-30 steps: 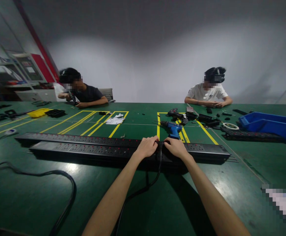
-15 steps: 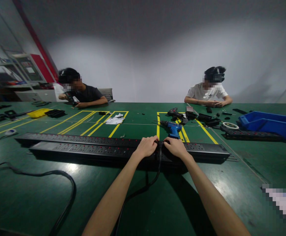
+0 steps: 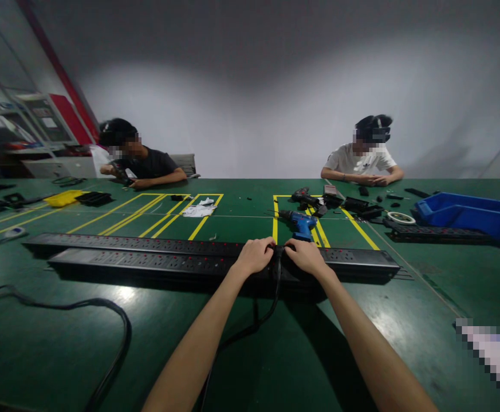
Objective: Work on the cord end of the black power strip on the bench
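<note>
Two long black power strips with rows of sockets and small red switches lie side by side across the table. Toward the right part of the nearer strip, a black power plug sits against the socket face, its cable hanging down over the front edge. My left hand grips the plug's left side with curled fingers. From the other side my right hand closes on the same plug, thumb and fingers bent. The plug's prongs are hidden, so how deep it sits cannot be seen.
Beyond the strips lies a blue cordless drill, with another drill and black parts behind it. A blue bin and a roll of tape are at right. A loose black cable curves at left. Two people sit across the table.
The view has shifted very slightly. Both hands stay at the plug, with no clear movement of the plug or strips.
</note>
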`<state>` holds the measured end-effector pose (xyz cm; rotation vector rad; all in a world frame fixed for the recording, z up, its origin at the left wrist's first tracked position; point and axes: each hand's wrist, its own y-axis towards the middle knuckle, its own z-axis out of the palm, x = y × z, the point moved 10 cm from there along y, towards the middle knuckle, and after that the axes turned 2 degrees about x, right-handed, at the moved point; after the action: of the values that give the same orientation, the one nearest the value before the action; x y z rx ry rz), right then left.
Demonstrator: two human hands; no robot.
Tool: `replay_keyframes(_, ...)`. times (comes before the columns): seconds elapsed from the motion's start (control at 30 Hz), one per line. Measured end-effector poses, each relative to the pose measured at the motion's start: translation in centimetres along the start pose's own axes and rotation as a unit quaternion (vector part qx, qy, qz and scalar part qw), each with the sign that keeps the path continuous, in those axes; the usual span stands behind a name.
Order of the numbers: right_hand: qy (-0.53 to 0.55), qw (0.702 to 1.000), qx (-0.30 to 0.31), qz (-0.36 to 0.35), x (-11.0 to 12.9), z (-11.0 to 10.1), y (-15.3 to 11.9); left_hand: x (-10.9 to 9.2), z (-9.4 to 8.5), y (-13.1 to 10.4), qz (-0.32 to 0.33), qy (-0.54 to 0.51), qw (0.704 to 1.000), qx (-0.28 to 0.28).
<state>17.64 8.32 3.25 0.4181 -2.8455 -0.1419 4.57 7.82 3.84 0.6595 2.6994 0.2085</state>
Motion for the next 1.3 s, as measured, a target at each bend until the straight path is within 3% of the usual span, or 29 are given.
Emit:
replay_keyframes(0.57, 0.007, 1.0, -0.002, -0.003, -0.19, 0.28, 0.05, -0.3, 0.03, 0.0, 0.022, 0.008, 1.0, -0.013)
replay_keyframes(1.3, -0.019, 1.0, 0.004, -0.009, -0.43, 0.87, 0.24, -0.34, -0.36, -0.13, 0.001, 0.015, 1.0, -0.022)
